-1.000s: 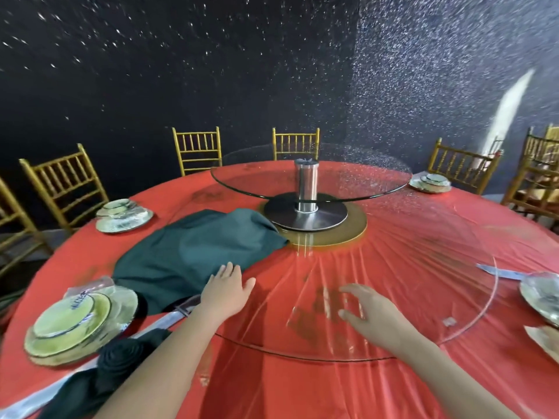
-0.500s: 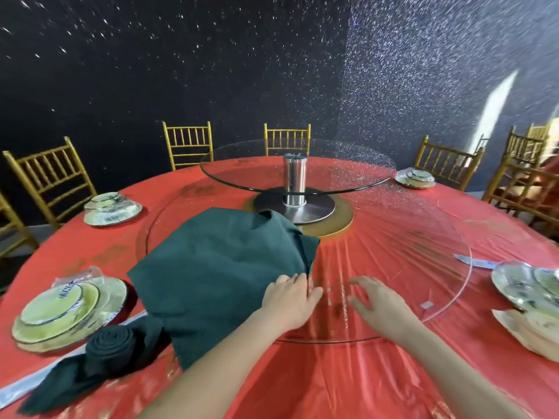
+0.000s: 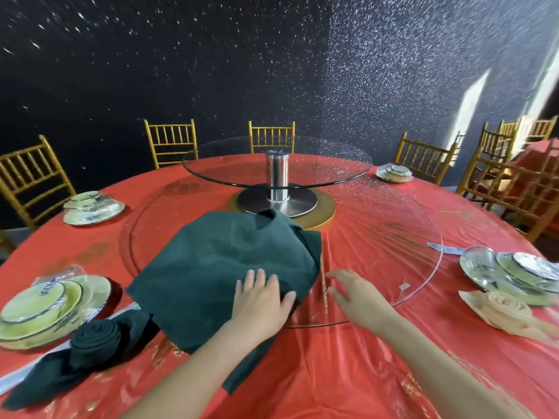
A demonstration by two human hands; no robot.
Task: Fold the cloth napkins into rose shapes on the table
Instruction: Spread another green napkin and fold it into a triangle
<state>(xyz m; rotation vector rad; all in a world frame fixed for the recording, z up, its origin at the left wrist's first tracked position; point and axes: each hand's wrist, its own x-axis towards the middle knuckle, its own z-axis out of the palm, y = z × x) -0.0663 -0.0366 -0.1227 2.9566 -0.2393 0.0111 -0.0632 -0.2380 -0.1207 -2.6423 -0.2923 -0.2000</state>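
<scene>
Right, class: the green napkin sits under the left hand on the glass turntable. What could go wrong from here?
The green napkin lies across the glass turntable's rim; the glass might turn under the left hand's pressure. Its far corner is bunched against the steel base, so folds may come out uneven. Its near edge could nudge the finished rose.

The one wide-angle camera sat on the person's head at the six o'clock edge of the round table point(image 3: 332, 373), facing twelve o'clock and tilted down. The left hand point(image 3: 261, 300) and right hand point(image 3: 358, 294) lay close beneath it; the chair point(image 3: 271, 137) at twelve stood far.
</scene>
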